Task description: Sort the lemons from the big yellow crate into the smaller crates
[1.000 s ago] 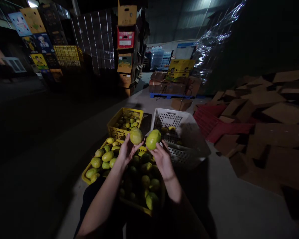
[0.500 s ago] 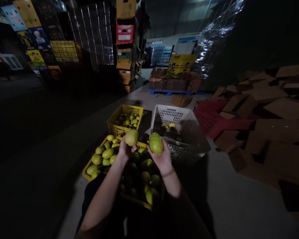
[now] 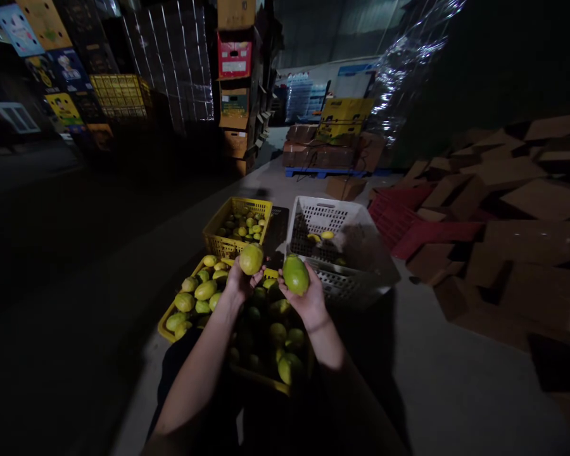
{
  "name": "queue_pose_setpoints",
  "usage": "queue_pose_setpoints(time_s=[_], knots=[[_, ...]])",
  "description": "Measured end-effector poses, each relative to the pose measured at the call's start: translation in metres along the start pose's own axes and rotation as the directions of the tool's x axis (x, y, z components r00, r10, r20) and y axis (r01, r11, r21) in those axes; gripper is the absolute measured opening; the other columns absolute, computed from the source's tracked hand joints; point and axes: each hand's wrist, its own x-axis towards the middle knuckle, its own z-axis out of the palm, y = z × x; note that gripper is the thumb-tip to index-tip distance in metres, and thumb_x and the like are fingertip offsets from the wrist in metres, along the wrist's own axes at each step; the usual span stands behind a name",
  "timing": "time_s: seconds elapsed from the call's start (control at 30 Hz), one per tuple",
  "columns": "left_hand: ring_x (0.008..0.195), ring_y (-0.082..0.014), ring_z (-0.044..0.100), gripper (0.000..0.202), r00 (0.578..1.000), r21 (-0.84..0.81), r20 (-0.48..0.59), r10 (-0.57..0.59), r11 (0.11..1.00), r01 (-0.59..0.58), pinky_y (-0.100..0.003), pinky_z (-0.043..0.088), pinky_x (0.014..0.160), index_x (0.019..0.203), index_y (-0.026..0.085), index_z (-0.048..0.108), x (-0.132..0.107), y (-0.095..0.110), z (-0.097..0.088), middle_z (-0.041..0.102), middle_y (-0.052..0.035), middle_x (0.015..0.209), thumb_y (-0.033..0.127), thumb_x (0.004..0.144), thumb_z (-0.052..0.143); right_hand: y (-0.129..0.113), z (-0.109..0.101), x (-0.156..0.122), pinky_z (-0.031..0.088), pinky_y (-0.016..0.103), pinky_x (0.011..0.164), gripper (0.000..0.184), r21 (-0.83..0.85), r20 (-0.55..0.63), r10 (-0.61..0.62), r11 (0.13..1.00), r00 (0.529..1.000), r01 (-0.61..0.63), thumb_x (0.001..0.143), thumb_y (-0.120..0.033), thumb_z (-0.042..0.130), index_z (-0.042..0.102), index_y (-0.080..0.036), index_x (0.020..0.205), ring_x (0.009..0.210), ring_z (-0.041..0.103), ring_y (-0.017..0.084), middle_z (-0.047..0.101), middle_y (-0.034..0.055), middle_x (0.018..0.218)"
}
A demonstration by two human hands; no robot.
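My left hand (image 3: 236, 284) is closed around a pale yellow-green lemon (image 3: 251, 259), which sits up at the fingertips. In my right hand (image 3: 312, 303) a greener lemon (image 3: 296, 275) rests on the palm, with the fingers curled about it. Both hands hover over two yellow crates of lemons. The left crate (image 3: 165, 330) is well filled with yellowish fruit; the right crate (image 3: 261, 380) lies in shadow, and its greener fruit is partly hidden by my arms. Just beyond my right hand stands a white crate (image 3: 361, 272) with a few yellow fruits at its bottom.
A third yellow crate (image 3: 215, 244) with smaller-looking fruit stands behind the left one. Flattened cardboard (image 3: 527, 266) and a red crate (image 3: 401, 218) lie to the right. Farther back are a blue pallet (image 3: 320, 173) with boxes and a tall box stack (image 3: 235, 101).
The lemon in my right hand has turned, and a smoother green side now faces me. My left hand keeps its lemon almost in place. The view has shifted slightly.
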Motion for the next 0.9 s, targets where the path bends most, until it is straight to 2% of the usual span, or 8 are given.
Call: queue_pose_setpoints(time_s=[0.07,0.13,0.33,0.4,0.5,0.57,0.73,0.9], knots=[[0.068,-0.0164,0.071,0.036,0.999,-0.001,-0.037,0.037,0.999,-0.037,-0.025,0.06,0.06,0.125,0.013,0.06,0.001,-0.001,0.0,0.073,-0.0091,0.092,0.033,0.097,0.051,0.0,-0.002,0.003,0.054,0.028,0.049,0.023,0.016,-0.036,0.059,0.998,0.998,-0.058,0.09,-0.035,0.051,0.065,-0.02,0.081,0.058,0.067,0.019,0.072,0.0055,0.066],[0.07,-0.0169,0.071,0.035,0.998,0.0,-0.021,0.063,0.998,-0.063,-0.025,0.061,0.061,0.123,0.013,0.061,0.001,-0.002,0.0,0.072,-0.0076,0.087,0.035,0.097,0.052,0.0,-0.001,0.003,0.054,0.029,0.05,0.023,0.003,-0.06,0.05,0.999,0.997,-0.05,0.091,-0.034,0.049,0.065,-0.021,0.081,0.059,0.068,0.019,0.073,0.0053,0.067],[0.053,-0.0128,0.064,0.038,0.998,-0.02,0.028,0.047,0.999,-0.046,-0.019,0.055,0.048,0.114,0.01,0.063,0.001,0.001,-0.005,0.066,-0.004,0.069,0.041,0.093,0.059,-0.003,0.006,-0.003,0.056,0.029,0.052,0.009,0.0,-0.104,0.02,1.0,0.994,-0.02,0.087,-0.029,0.061,0.065,-0.022,0.083,0.055,0.064,0.016,0.072,-0.0012,0.065],[0.056,-0.0146,0.065,0.041,0.999,-0.046,0.019,0.033,0.998,-0.032,-0.02,0.055,0.048,0.116,0.01,0.063,0.003,0.002,-0.006,0.066,-0.0058,0.069,0.043,0.094,0.054,-0.003,0.006,-0.003,0.055,0.028,0.049,0.017,-0.01,-0.098,0.07,0.997,0.993,-0.071,0.09,-0.032,0.055,0.065,-0.02,0.083,0.054,0.063,0.017,0.071,0.0021,0.063],[0.068,-0.0187,0.071,0.041,1.0,-0.053,-0.005,0.026,0.998,-0.027,-0.024,0.059,0.054,0.124,0.01,0.062,0.005,0.001,-0.006,0.071,-0.0102,0.081,0.036,0.098,0.044,-0.004,0.004,-0.002,0.052,0.028,0.048,0.034,-0.03,-0.072,0.135,0.99,0.988,-0.138,0.096,-0.031,0.038,0.066,-0.017,0.083,0.056,0.065,0.019,0.072,0.0096,0.064],[0.072,-0.0203,0.072,0.042,0.999,-0.036,-0.016,0.027,0.999,-0.028,-0.026,0.06,0.056,0.128,0.01,0.06,0.004,0.001,-0.005,0.072,-0.0108,0.085,0.035,0.099,0.042,-0.003,0.004,-0.001,0.054,0.027,0.05,0.034,-0.02,-0.073,0.122,0.992,0.99,-0.124,0.097,-0.027,0.035,0.065,-0.017,0.085,0.06,0.068,0.019,0.073,0.0096,0.068],[0.068,-0.0181,0.073,0.043,1.0,-0.054,0.018,-0.006,0.999,0.007,-0.019,0.058,0.051,0.126,0.011,0.06,-0.002,0.006,-0.002,0.069,-0.0063,0.077,0.042,0.099,0.047,0.0,0.004,0.002,0.061,0.031,0.058,0.019,0.049,-0.039,0.051,0.998,0.998,-0.049,0.094,-0.028,0.049,0.065,-0.019,0.089,0.071,0.072,0.02,0.074,0.0039,0.071],[0.064,-0.0154,0.071,0.044,0.996,-0.109,-0.013,-0.091,0.99,0.089,-0.019,0.059,0.054,0.126,0.008,0.057,-0.001,0.005,0.0,0.068,-0.0082,0.079,0.042,0.102,0.041,0.006,0.002,0.007,0.064,0.032,0.07,0.026,0.096,-0.008,0.089,0.991,0.996,-0.087,0.097,-0.036,0.048,0.067,-0.02,0.092,0.084,0.073,0.02,0.076,0.0061,0.083]])
